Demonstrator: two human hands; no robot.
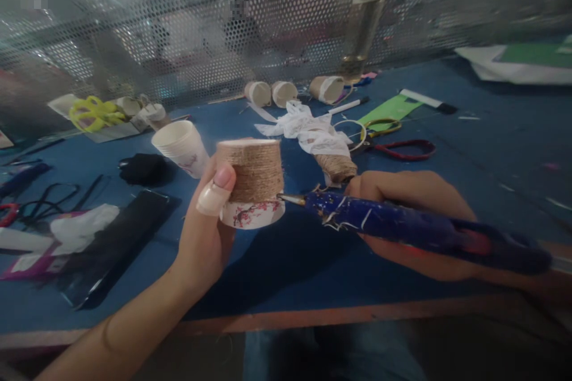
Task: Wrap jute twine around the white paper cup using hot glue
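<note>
Twine-wrapped paper cup [258,174] is pinched in left hand [206,232]; right of cup, glue gun [388,223] is gripped in right hand [415,190], nozzle [294,199] near wrap's lower edge. Steady, sparing application is advised.

No lettering, label, brand or number can be read; no signs either

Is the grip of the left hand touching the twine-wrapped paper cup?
Touching. The head view shows the left hand holding the twine-wrapped paper cup, thumb lying on the twine.
</note>
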